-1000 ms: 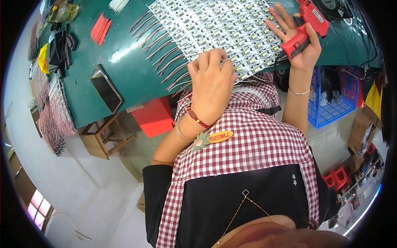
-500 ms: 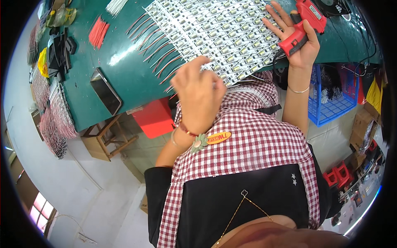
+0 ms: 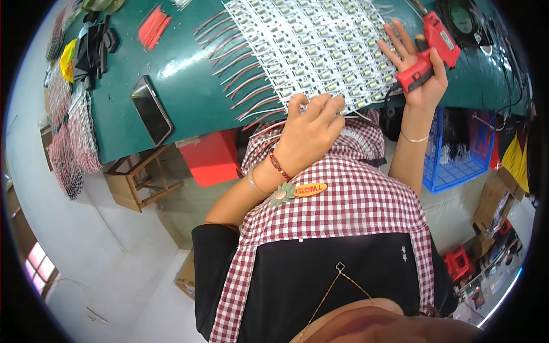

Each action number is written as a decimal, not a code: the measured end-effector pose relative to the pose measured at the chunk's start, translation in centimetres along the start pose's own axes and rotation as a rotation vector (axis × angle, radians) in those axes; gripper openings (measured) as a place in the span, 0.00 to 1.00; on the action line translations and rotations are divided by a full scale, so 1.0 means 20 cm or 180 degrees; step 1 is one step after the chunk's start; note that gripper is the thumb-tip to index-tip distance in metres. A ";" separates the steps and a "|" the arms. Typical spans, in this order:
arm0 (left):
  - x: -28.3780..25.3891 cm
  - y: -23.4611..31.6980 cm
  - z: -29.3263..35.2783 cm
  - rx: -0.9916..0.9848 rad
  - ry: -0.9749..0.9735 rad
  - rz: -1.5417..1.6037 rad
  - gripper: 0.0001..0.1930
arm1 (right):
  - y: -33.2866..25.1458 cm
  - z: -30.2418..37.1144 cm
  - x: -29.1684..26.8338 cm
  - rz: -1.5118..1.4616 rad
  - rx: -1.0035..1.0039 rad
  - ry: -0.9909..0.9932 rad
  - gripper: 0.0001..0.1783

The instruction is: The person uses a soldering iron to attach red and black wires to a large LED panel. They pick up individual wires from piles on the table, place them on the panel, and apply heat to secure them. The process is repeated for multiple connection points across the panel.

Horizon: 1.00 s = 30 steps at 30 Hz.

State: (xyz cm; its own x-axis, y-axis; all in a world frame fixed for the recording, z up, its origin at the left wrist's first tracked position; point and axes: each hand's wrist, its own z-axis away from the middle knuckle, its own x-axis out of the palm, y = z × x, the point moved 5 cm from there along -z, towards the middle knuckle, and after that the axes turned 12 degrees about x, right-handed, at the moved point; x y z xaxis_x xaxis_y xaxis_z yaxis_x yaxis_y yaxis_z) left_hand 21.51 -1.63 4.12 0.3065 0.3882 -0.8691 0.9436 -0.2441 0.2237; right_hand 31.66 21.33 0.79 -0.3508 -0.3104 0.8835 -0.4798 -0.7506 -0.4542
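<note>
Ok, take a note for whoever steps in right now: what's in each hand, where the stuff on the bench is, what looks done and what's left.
Left hand: fingers down on the near edge of the white module sheet, holding nothing.
Right hand: gripping the red soldering gun over the sheet's right edge.
Sheet lies on the green table; red wires already fringe its left side.
Spare red wires top left, phone near the table edge.
Which joints remain can't be told.
</note>
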 end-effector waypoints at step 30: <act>-0.06 -1.47 -0.50 -0.0963 0.0015 -0.1003 0.11 | 0.02 0.03 0.09 -0.0010 0.0019 0.0089 0.16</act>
State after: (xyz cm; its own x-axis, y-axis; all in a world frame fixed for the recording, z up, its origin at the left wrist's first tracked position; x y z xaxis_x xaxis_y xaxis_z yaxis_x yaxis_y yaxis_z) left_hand -5.39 14.02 3.11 -0.0025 0.4064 -0.9137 0.9851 0.1581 0.0676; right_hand 31.36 20.05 2.31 -0.3717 -0.2917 0.8813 -0.4761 -0.7551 -0.4507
